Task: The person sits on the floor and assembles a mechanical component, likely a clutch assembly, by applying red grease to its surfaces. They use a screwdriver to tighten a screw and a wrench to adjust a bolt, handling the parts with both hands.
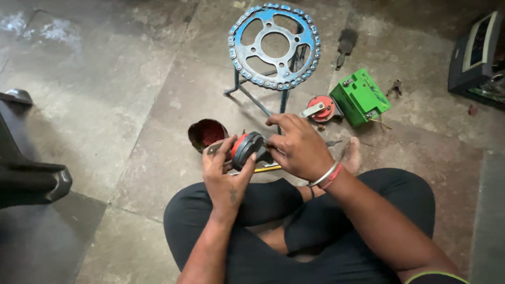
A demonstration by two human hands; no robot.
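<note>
I sit cross-legged on a stone floor. My left hand (225, 173) grips a round red-and-black horn (246, 147) with a metal bracket sticking out to its left. My right hand (297, 146) rests on the horn's right side, fingers curled over it, with bangles on the wrist. Whether the right hand also holds a tool is hidden. A yellow-handled tool (267, 168) lies on the floor just below the horn.
A small stool topped with a blue sprocket and chain (273, 46) stands ahead. A second red horn (320, 109) and a green battery (360, 97) lie to the right. A dark red-lined bowl (206, 132) sits left. A brush (344, 46) lies beyond. Black vehicle parts (29, 179) lie at far left.
</note>
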